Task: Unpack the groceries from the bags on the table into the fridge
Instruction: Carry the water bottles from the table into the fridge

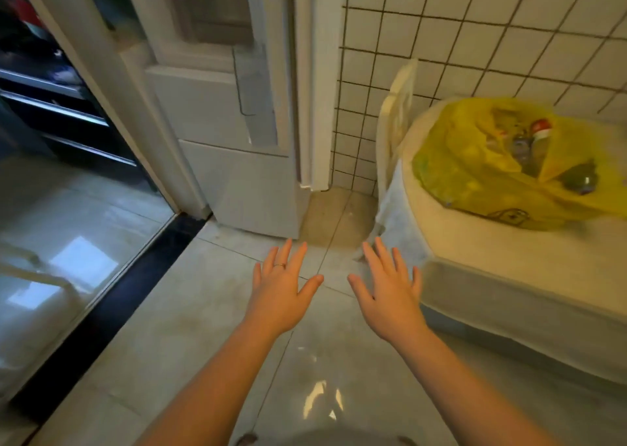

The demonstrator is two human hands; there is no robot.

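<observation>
left hand point(283, 288), right hand point(390, 288) spread, empty | yellow plastic bag point(451, 160) open on cream cloth-covered surface point(509, 262) — bottles point(539, 140) may roll out if tugged

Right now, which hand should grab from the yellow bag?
Probably the right hand: it is open and empty beside the table, nearer the yellow bag. The left hand, also open, is farther off.
</observation>
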